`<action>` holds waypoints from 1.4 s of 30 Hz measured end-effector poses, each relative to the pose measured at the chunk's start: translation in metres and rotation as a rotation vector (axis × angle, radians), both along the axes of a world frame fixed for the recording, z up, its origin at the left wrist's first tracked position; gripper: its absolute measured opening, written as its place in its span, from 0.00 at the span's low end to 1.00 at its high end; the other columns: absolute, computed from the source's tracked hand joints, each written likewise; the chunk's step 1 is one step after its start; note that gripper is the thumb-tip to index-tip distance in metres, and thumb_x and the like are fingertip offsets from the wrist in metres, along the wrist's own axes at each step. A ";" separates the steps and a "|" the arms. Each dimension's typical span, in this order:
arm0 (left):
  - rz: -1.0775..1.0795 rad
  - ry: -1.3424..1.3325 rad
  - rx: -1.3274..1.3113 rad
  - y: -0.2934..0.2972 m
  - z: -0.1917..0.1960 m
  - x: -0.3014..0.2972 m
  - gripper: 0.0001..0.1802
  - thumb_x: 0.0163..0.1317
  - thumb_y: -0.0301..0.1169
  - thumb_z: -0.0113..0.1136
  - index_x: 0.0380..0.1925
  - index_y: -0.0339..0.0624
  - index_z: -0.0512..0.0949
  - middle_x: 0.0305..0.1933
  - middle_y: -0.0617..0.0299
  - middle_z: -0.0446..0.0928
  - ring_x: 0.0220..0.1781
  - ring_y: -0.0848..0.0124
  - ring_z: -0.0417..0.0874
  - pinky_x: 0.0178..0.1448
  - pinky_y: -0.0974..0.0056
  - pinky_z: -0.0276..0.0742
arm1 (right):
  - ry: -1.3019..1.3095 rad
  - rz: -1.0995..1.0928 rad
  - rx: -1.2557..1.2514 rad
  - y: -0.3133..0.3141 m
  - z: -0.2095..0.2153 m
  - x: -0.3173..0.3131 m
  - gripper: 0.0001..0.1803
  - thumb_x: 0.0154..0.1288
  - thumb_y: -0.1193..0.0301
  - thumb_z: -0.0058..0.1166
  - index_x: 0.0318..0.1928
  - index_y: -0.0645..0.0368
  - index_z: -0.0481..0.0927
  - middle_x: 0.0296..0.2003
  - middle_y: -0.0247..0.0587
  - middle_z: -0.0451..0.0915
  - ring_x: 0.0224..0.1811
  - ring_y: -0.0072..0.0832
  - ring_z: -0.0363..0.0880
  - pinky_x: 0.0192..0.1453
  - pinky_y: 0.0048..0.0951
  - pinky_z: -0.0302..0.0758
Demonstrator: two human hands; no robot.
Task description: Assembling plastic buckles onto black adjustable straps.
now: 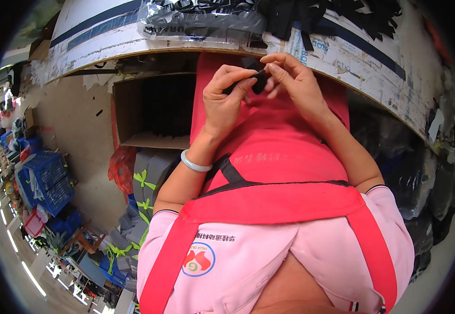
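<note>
Above my red apron (269, 136), close to the table's edge, both hands meet around a small black piece (259, 83) that looks like a strap end or buckle. My left hand (225, 99), with a pale bangle at its wrist, is closed, thumb and forefinger pinching the black piece. From the other side my right hand (298, 86) pinches at its upper end with thumb and forefinger, its other fingers curled. Fingers cover part of the piece, so its exact kind cannot be made out.
On the cardboard-covered table (96, 52) lie a clear plastic bag (201, 26) of black parts and a heap of black straps (337, 15). An open cardboard box (151, 138) with dark contents stands under the table. Grey bundles (146, 178), blue crates (46, 180) and dark bags (416, 178) surround me.
</note>
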State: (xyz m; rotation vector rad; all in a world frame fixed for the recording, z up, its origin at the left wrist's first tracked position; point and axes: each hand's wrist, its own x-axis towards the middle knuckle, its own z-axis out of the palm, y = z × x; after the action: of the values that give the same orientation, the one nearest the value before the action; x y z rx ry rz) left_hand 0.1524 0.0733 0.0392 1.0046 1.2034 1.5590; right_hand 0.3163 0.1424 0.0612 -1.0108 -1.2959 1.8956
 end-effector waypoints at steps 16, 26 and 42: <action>-0.138 0.205 0.048 -0.011 0.017 -0.004 0.10 0.55 0.15 0.62 0.36 0.38 0.83 0.38 0.62 0.76 0.34 0.77 0.76 0.35 0.74 0.72 | -0.002 0.046 0.028 0.009 -0.012 0.003 0.09 0.64 0.74 0.60 0.43 0.61 0.77 0.36 0.31 0.79 0.38 0.16 0.77 0.43 0.18 0.76; 0.372 0.045 -0.410 -0.085 -0.001 -0.149 0.12 0.67 0.27 0.58 0.49 0.37 0.78 0.49 0.56 0.80 0.40 0.71 0.85 0.25 0.75 0.70 | -0.633 -0.099 0.783 0.055 0.006 0.044 0.11 0.62 0.66 0.61 0.40 0.59 0.81 0.35 0.38 0.80 0.36 0.28 0.79 0.43 0.27 0.75; -0.127 -0.373 -0.395 -0.014 -0.017 -0.048 0.14 0.67 0.26 0.57 0.51 0.35 0.73 0.44 0.51 0.81 0.37 0.69 0.85 0.29 0.72 0.76 | -0.816 -0.225 1.205 0.118 -0.018 0.061 0.09 0.59 0.71 0.62 0.42 0.53 0.85 0.41 0.34 0.77 0.44 0.30 0.77 0.49 0.27 0.73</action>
State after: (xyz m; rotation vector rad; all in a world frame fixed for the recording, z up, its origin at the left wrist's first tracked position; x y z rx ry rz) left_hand 0.1045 0.0591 0.0225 0.4956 1.1009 1.2720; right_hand 0.3773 0.2606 0.0433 -1.1237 -2.1817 0.2300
